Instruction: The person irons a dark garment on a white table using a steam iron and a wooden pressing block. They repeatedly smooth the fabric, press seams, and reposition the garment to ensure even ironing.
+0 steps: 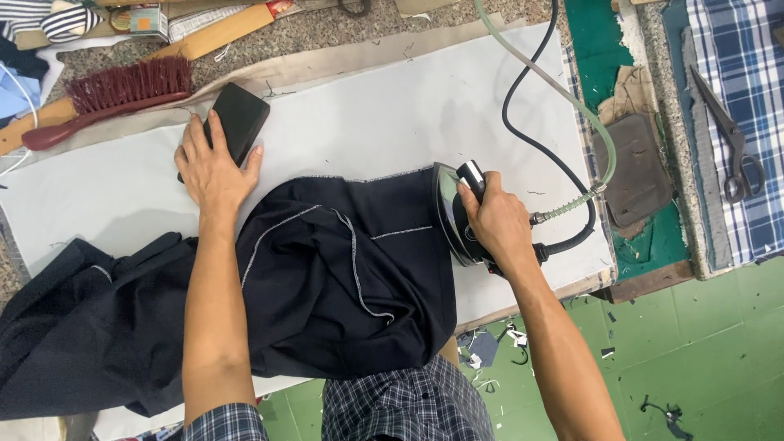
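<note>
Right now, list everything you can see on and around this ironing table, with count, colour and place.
garment: one, dark navy with white stitching, spread mid-table and hanging off the near edge
iron: one, dark with silver sole, at the garment's right edge
hoses: two, one black and one pale green, running from the iron to the far edge
block: one, black, far left of the table
brush: one, red bristles, beyond the block
table cover: one, white
iron rest: one, brown, right of the table
scissors: one, dark metal, on plaid cloth far right
floor: green tiles with scraps
left hand: on the block
right hand: gripping the iron's handle
</note>
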